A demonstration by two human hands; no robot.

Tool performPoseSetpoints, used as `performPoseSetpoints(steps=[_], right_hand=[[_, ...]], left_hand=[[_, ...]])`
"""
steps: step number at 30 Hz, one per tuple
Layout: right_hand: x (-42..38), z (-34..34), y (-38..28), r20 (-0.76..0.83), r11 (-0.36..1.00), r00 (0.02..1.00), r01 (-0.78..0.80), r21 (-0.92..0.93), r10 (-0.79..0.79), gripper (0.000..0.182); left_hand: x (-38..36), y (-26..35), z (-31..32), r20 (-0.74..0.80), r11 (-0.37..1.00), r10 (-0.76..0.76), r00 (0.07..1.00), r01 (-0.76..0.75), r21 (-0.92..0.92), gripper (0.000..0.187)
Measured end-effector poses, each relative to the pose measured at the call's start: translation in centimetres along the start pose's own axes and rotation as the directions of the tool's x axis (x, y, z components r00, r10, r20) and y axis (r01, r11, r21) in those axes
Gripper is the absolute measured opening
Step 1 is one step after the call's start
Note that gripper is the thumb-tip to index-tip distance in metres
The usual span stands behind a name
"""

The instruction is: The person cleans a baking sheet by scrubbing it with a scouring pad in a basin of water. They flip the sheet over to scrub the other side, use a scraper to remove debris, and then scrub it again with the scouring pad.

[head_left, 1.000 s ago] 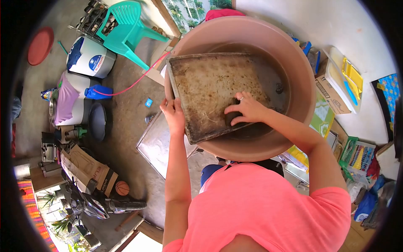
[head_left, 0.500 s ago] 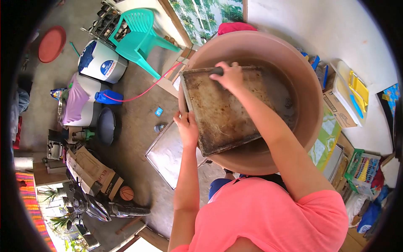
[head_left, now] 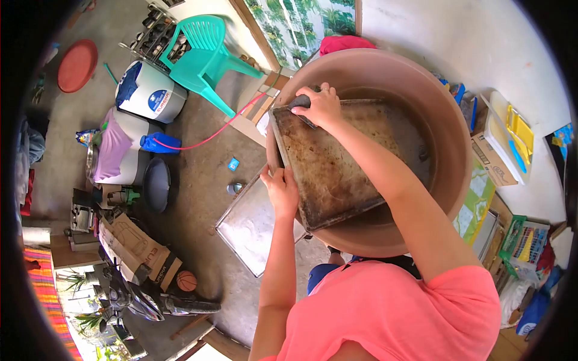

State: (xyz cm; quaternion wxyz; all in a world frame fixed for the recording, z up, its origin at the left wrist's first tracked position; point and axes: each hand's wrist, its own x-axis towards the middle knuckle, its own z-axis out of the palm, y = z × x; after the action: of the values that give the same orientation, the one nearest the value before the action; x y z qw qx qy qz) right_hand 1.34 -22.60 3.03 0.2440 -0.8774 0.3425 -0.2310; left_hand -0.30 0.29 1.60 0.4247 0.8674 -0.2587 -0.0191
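A stained, browned metal baking tray (head_left: 343,162) rests tilted on the rim of a large brown tub (head_left: 448,198). My left hand (head_left: 282,189) is closed on the tray's left edge. With my right hand (head_left: 322,107) I grip a tool with a rounded black handle (head_left: 299,101), held against the tray near its far left corner. The tool's working end is mostly hidden under my fingers, though a thin edge shows below them. Murky water (head_left: 424,141) stands in the tub beside the tray.
A second, cleaner metal tray (head_left: 256,222) leans beside the tub at left. Further left are a green plastic chair (head_left: 201,63), a blue jug (head_left: 158,143), a dark basin (head_left: 156,183) and a motorcycle (head_left: 144,301). Boxes (head_left: 490,159) and a crate (head_left: 521,243) line the right wall.
My right hand has slid the black-handled tool leftward across the tray toward its far left corner. My left hand keeps its hold on the edge. The whole view has shifted slightly.
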Motion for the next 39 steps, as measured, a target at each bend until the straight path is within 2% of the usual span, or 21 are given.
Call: performPoseSetpoints(steps=[3,4,8,11,12,15,17,19,24,27,28,31,32,36,39], right_hand=[[-1.7,0.3,-1.9,0.136,0.998,0.989,0.049,0.049,-0.056,0.045],[-2.2,0.7,-1.8,0.057,0.995,0.994,0.085,0.053,-0.088,0.046],[-0.9,1.3,-1.2,-0.041,0.998,0.999,0.000,0.069,0.002,0.042],[-1.9,0.7,-2.2,0.030,0.997,0.998,0.057,0.057,-0.059,0.045],[-2.8,0.1,-2.8,0.103,0.997,0.993,0.060,0.038,-0.064,0.045],[-5.4,0.6,-3.0,0.104,0.988,0.985,0.129,0.080,-0.137,0.045],[-4.6,0.8,-2.0,0.011,0.994,0.999,0.049,0.094,-0.051,0.046],[-2.2,0.3,-1.2,0.063,0.988,0.991,-0.127,0.084,0.122,0.046],[-3.2,0.6,-1.8,-0.071,0.986,0.984,0.161,-0.043,-0.164,0.042],[-2.4,-0.2,-1.2,0.006,0.997,0.997,0.071,-0.002,-0.071,0.045],[-1.8,0.2,-1.1,-0.012,0.998,0.998,0.055,0.007,-0.055,0.045],[-2.9,0.1,-1.9,0.047,0.994,0.993,0.110,-0.006,-0.110,0.041],[-3.5,0.1,-1.6,-0.037,0.982,0.982,0.186,0.005,-0.186,0.041],[-2.9,-0.5,-1.0,-0.035,0.994,0.993,0.109,0.003,-0.109,0.041],[-3.0,-0.2,-1.5,-0.036,0.989,0.988,0.147,-0.032,-0.148,0.041]], left_hand=[[0.4,-0.2,0.1,-0.002,1.000,-0.003,1.000,0.003,-0.028,0.028],[0.3,-0.3,0.2,-0.005,0.999,0.004,1.000,-0.004,-0.034,0.028],[0.1,-0.5,0.2,-0.020,0.997,0.045,0.999,-0.044,0.067,0.022],[0.3,-1.0,0.5,-0.021,0.997,0.053,0.998,-0.052,0.065,0.022],[0.3,-1.4,0.6,-0.020,0.996,0.058,0.998,-0.056,0.068,0.022],[0.4,-1.7,0.9,-0.020,0.996,0.058,0.998,-0.056,0.076,0.023],[0.2,-1.7,0.9,-0.027,0.995,0.055,0.998,-0.052,0.086,0.023],[0.3,-1.6,0.8,-0.030,0.993,0.065,0.997,-0.062,0.104,0.023],[0.1,-1.3,0.7,-0.033,0.996,0.070,0.997,-0.068,0.060,0.023],[0.2,-1.2,0.7,-0.025,0.995,0.071,0.997,-0.069,0.072,0.023],[0.2,-1.2,0.6,-0.019,0.994,0.074,0.997,-0.073,0.082,0.023],[0.3,-1.5,0.8,-0.032,0.992,0.092,0.995,-0.089,0.085,0.023],[0.3,-1.5,0.9,-0.034,0.992,0.097,0.995,-0.094,0.081,0.023],[0.0,-0.8,0.6,-0.038,0.996,0.058,0.998,-0.055,0.070,0.023],[0.1,-0.7,0.4,-0.034,0.996,0.037,0.999,-0.035,0.077,0.023]])
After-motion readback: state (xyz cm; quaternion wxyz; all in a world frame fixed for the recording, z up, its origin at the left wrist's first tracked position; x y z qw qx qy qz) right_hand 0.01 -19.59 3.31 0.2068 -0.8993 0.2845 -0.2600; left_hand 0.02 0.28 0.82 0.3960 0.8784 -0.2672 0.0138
